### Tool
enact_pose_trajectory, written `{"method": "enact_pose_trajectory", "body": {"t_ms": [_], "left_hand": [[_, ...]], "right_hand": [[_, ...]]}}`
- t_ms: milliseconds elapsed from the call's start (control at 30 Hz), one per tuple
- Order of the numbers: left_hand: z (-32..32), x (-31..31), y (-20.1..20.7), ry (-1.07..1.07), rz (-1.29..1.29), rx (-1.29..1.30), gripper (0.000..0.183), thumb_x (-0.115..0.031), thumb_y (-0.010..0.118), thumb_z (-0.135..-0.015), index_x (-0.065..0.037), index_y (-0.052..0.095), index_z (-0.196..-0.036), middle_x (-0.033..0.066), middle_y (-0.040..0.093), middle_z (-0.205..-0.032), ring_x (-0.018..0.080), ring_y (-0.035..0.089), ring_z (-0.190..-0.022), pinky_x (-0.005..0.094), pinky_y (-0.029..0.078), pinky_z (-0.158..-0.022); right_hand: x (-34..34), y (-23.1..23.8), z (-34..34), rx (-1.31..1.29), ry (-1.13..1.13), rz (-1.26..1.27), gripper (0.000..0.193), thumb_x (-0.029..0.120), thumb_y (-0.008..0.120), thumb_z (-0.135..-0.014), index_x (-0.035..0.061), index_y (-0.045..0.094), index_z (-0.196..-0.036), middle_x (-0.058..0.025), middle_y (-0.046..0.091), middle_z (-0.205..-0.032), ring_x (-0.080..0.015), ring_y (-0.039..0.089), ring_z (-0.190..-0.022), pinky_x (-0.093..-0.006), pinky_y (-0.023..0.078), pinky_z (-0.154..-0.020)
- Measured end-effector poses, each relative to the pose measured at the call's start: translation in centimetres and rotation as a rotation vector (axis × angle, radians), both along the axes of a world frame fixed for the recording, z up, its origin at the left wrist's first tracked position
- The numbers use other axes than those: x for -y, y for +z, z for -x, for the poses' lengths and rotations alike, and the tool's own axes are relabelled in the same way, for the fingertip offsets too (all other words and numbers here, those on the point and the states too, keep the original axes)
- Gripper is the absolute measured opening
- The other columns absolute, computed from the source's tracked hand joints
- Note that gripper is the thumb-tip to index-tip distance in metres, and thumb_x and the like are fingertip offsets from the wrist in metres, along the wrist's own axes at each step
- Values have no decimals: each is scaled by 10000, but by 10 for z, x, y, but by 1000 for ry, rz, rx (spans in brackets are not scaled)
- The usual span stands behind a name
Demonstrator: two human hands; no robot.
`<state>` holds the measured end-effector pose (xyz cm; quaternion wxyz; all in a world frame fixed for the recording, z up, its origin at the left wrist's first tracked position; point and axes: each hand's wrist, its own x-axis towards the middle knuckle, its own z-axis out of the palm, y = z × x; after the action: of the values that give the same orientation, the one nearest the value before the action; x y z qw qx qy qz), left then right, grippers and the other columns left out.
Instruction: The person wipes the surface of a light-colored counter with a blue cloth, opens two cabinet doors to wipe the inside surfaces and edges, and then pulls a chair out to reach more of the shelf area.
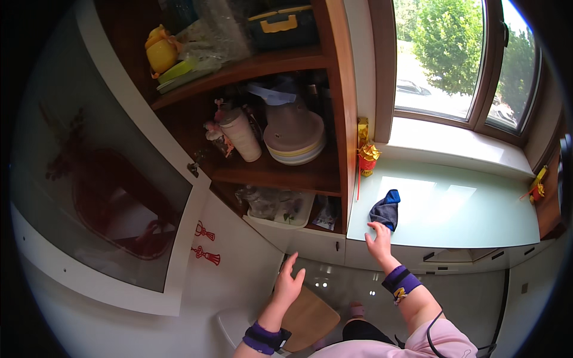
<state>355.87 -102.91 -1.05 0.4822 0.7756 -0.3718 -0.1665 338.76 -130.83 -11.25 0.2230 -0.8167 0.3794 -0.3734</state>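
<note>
My left hand [289, 283] is held in the air in front of the cabinet, its fingers stretched out and the thumb apart, holding nothing. My right hand [379, 243] reaches to the near edge of the pale green countertop [453, 215], fingers spread. Just beyond its fingertips lies a crumpled dark grey and blue cloth [385, 212]; I cannot tell whether the fingers touch it. Both wrists wear purple bands. Inside the open cabinet, a stack of pastel plates [294, 146] stands beside a white paper-like roll [241, 134].
A white-framed glass cabinet door [173, 262] hangs open on the left. The lower shelf carries a white tray [280, 224] with plastic bags. A wooden-seated stool [313, 316] stands below my left hand. A red and gold lantern ornament [368, 158] hangs beside the window [441, 53].
</note>
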Motion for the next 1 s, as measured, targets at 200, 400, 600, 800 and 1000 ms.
{"method": "enact_pose_trajectory", "body": {"t_ms": [200, 400, 600, 800, 1000], "left_hand": [[-10, 110, 63, 20, 52, 554, 743, -90, 674, -805, -38, 336, -1464, 195, 313, -1527, 399, 295, -1407, 487, 282, -1136], [-5, 152, 82, 5, 21, 670, 767, -106, 680, -782, -59, 337, -1466, 190, 301, -1535, 407, 257, -1425, 540, 236, -1140], [-5, 155, 71, 30, 126, 628, 707, -66, 667, -791, -50, 384, -1438, 185, 344, -1514, 402, 309, -1401, 512, 250, -1140], [-17, 118, 51, 283, 338, 269, 594, -60, 638, -870, -20, 401, -1414, 179, 457, -1427, 324, 424, -1335, 389, 335, -1098], [-15, 88, 53, 322, 345, 205, 544, -22, 604, -888, -48, 422, -1400, 137, 470, -1421, 300, 450, -1314, 390, 366, -1066]], "right_hand": [[65, -12, 12, -353, -52, 1, 717, 339, 762, -743, 175, 496, -1388, -187, 288, -1521, -415, 217, -1423, -563, 206, -1149], [43, -13, 28, -271, 159, 0, 453, 164, 721, -771, 113, 582, -1200, -163, 473, -1376, -410, 341, -1351, -476, 338, -1096], [13, 29, 41, 48, 321, -416, 309, 45, 598, -769, 25, 587, -1077, -168, 619, -986, -368, 594, -929, -406, 478, -866], [-39, 210, -27, 356, 686, 71, 505, -22, 636, -639, 105, 628, -1127, -105, 583, -1219, -312, 531, -1164, -419, 460, -975], [-52, 248, -120, -5, 533, 579, 558, 78, 586, -737, 86, 586, -1295, -149, 476, -1399, -366, 406, -1331, -456, 351, -1101]]}}
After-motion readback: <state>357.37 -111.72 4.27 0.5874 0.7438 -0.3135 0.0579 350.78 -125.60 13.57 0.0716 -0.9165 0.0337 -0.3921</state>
